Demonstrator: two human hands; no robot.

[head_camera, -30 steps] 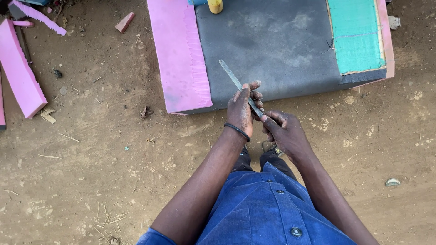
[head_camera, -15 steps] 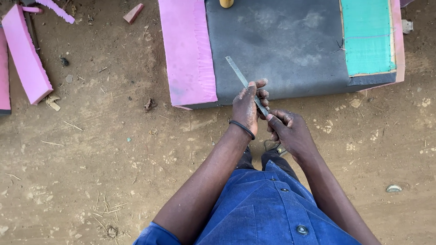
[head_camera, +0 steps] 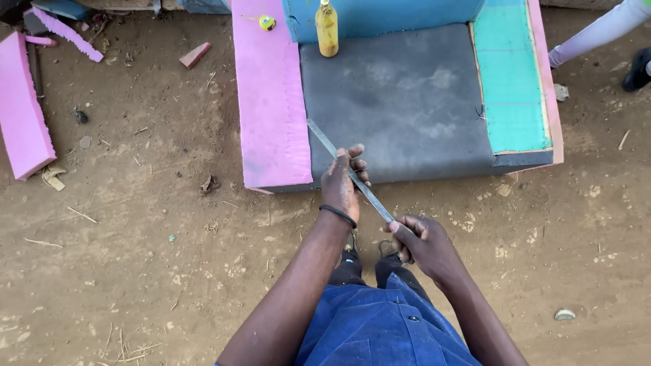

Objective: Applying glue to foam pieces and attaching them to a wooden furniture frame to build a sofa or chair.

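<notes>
Here the left hand (head_camera: 342, 181) closes around the middle of a long flat metal blade (head_camera: 349, 173), and the right hand (head_camera: 424, 242) grips its near end, above the near edge of the grey foam cushion (head_camera: 407, 102). Steady grips with fingers off the edge seem wise.

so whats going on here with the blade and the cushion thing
A person stands on bare dirt, looking down at both hands. The left hand grips a long thin metal blade around its middle, and the right hand holds its near end. The blade's far tip reaches over the near edge of a grey foam cushion with pink foam on one side and teal foam on the other. A yellow bottle stands at the cushion's far edge. Pink foam offcuts lie to the left.
</notes>
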